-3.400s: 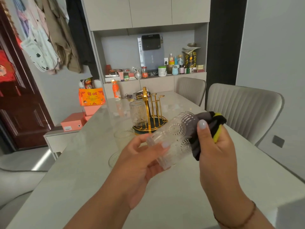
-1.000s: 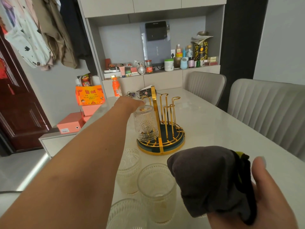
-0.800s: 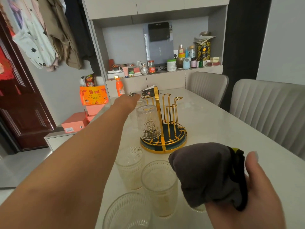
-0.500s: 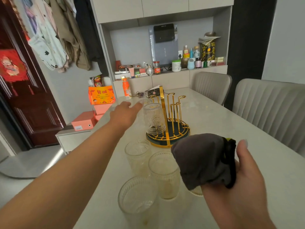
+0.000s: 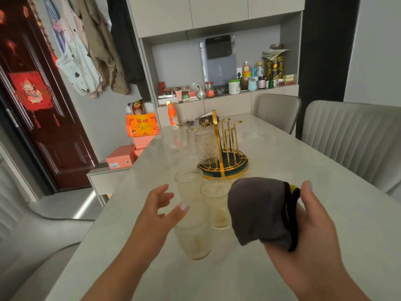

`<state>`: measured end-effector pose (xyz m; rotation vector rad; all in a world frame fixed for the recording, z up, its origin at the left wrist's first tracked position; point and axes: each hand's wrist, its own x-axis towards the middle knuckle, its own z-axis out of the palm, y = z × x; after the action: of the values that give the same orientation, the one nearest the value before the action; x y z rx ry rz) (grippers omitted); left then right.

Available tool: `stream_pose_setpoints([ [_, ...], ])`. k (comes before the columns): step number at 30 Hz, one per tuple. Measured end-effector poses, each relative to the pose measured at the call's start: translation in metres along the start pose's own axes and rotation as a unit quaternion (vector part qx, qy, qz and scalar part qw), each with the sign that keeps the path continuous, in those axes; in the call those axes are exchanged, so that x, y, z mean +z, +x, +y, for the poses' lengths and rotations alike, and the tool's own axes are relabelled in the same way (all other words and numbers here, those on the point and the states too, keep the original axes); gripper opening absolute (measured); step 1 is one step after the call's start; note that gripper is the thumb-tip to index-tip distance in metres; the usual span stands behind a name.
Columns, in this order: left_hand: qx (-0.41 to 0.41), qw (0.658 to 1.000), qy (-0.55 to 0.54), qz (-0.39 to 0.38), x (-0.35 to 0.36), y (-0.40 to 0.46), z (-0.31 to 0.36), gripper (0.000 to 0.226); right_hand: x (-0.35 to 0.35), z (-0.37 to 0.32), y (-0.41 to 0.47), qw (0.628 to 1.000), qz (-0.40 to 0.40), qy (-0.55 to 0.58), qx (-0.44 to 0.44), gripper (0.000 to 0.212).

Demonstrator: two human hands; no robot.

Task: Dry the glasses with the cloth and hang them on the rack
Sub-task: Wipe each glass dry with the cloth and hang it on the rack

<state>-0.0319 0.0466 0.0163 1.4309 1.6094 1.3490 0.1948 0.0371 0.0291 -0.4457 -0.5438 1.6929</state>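
Left hand (image 5: 159,208) spread, just beside nearest ribbed clear glass (image 5: 193,233) near worktop's (image 5: 325,213) left edge; right hand (image 5: 312,222) gripped grey cloth (image 5: 258,211).

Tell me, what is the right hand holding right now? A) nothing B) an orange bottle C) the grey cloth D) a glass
C: the right hand has its fingers and thumb curled round the grey cloth, while the glasses stand on the table and the left hand is open and holds nothing.
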Motion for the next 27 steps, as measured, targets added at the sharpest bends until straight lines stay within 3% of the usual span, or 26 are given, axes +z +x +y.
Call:
stream_pose_setpoints([
  [3, -0.009, 1.0, -0.011, 0.01, 0.002, -0.022, -0.016, 0.136, -0.006, 0.007, -0.007, 1.0, 0.008, -0.004, 0.01, 0.061],
  [5, -0.021, 1.0, -0.008, 0.005, 0.008, -0.028, -0.022, 0.142, -0.011, 0.015, -0.008, 0.999, 0.026, -0.028, 0.016, 0.06],
  [7, -0.033, 0.999, 0.0, 0.006, 0.015, -0.028, -0.028, 0.129, -0.016, 0.023, -0.012, 0.998, 0.049, -0.036, 0.015, 0.065],
  [10, -0.045, 0.999, -0.007, 0.014, 0.019, -0.025, -0.034, 0.092, -0.021, 0.036, -0.018, 0.971, 0.01, -0.234, -0.057, 0.085],
  [12, -0.051, 0.998, -0.019, 0.015, 0.022, -0.022, -0.034, 0.078, -0.024, 0.045, -0.018, 0.953, -0.002, -0.297, -0.055, 0.098],
  [13, -0.053, 0.998, -0.026, 0.017, 0.024, -0.02, -0.034, 0.072, -0.023, 0.046, -0.018, 0.948, 0.0, -0.312, -0.057, 0.095],
  [16, -0.05, 0.998, -0.02, 0.019, 0.029, -0.018, -0.033, 0.06, -0.013, 0.047, -0.02, 0.94, -0.001, -0.336, -0.061, 0.039],
  [21, -0.043, 0.993, -0.091, 0.059, 0.036, -0.027, -0.022, 0.047, -0.013, 0.05, -0.025, 0.913, 0.008, -0.401, -0.079, 0.013],
  [24, -0.044, 0.978, -0.196, 0.055, 0.043, -0.032, -0.007, 0.063, -0.009, 0.057, -0.034, 0.874, -0.027, -0.47, -0.119, 0.03],
  [25, -0.041, 0.974, -0.22, 0.044, 0.045, -0.034, 0.0, 0.056, -0.008, 0.06, -0.036, 0.843, -0.038, -0.512, -0.159, 0.046],
  [27, -0.037, 0.97, -0.237, 0.031, 0.051, -0.039, 0.011, 0.018, -0.01, 0.068, -0.035, 0.789, -0.065, -0.562, -0.239, 0.075],
])
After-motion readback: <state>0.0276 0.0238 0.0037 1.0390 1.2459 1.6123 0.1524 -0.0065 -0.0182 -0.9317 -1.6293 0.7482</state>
